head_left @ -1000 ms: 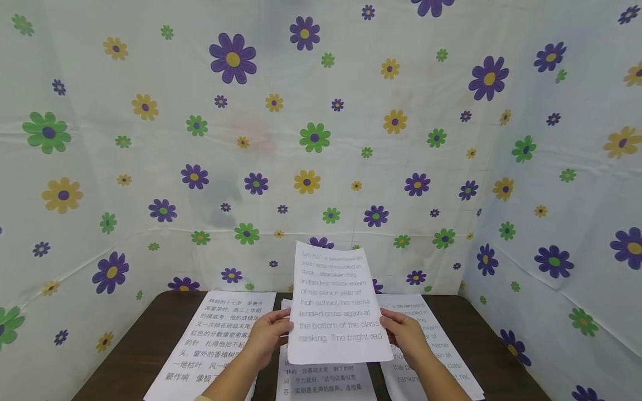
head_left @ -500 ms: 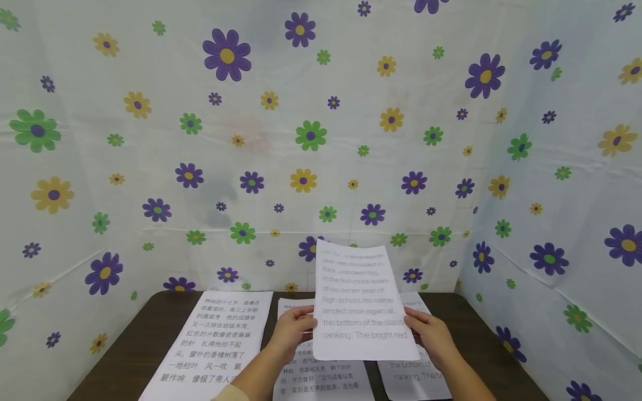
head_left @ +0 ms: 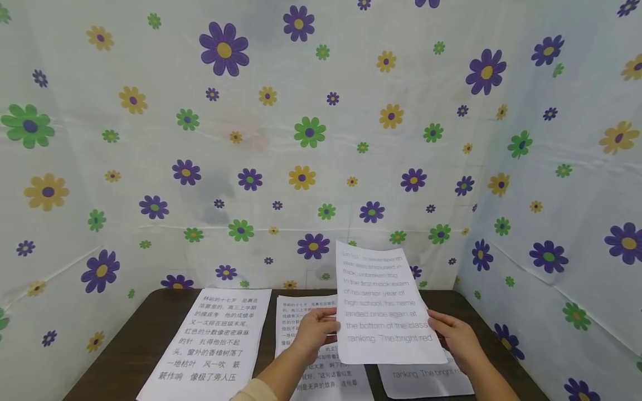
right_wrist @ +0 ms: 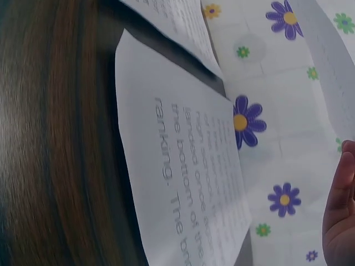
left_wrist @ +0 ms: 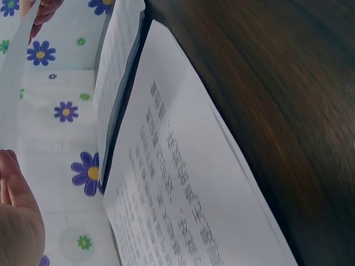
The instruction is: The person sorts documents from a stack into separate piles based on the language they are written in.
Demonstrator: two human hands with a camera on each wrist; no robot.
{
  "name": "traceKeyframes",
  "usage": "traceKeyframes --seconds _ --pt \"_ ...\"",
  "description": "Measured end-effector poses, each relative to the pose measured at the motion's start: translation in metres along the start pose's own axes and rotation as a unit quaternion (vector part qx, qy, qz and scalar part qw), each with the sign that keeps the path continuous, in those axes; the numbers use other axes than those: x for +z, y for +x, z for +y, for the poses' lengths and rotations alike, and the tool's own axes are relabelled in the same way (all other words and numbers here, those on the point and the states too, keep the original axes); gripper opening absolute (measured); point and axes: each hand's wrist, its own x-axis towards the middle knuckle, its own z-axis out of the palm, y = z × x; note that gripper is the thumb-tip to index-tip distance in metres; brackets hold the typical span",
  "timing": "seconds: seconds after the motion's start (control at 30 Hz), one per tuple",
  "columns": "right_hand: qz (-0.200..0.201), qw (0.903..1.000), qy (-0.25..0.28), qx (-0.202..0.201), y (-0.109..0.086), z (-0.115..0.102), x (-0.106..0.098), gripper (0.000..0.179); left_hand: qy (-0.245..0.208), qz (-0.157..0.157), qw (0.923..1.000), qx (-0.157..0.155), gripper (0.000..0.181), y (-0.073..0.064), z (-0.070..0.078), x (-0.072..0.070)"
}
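A white sheet of paper (head_left: 386,306) printed with large English text is held up off the table, leaning back. My left hand (head_left: 316,332) pinches its left edge low down, and my right hand (head_left: 456,337) pinches the right edge at about the same height. Below it lies a paper stack with English text (head_left: 421,381), mostly hidden by the raised sheet. In the right wrist view that stack (right_wrist: 183,160) shows more fully, with my right hand (right_wrist: 339,213) at the right border. My left hand (left_wrist: 19,210) appears at the left of its own wrist view.
Two paper stacks with Chinese text lie on the dark wooden table (head_left: 120,356): a large-print left stack (head_left: 210,340) and a smaller-print middle stack (head_left: 331,384), partly covered by my left arm. A white cloth with flowers (head_left: 311,89) hangs behind and along both sides.
Both hands have carried the sheet to the right, from over the middle stack to over the right one. More of the left and middle stacks now shows.
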Motion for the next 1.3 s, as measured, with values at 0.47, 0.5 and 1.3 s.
traceKeyframes --seconds 0.47,0.5,1.3 --pt "0.012 0.9999 0.006 0.008 0.004 0.017 -0.035 0.057 -0.011 -0.008 0.9998 -0.013 0.043 0.006 -0.009 0.039" --pt "0.012 0.9999 0.003 0.007 0.005 0.018 -0.037 0.057 -0.012 -0.008 0.9998 -0.012 0.043 0.006 -0.01 0.041" --pt "0.041 0.9985 -0.026 0.024 0.02 0.053 -0.054 0.048 0.029 0.008 0.9985 -0.046 0.036 0.006 -0.032 0.081"
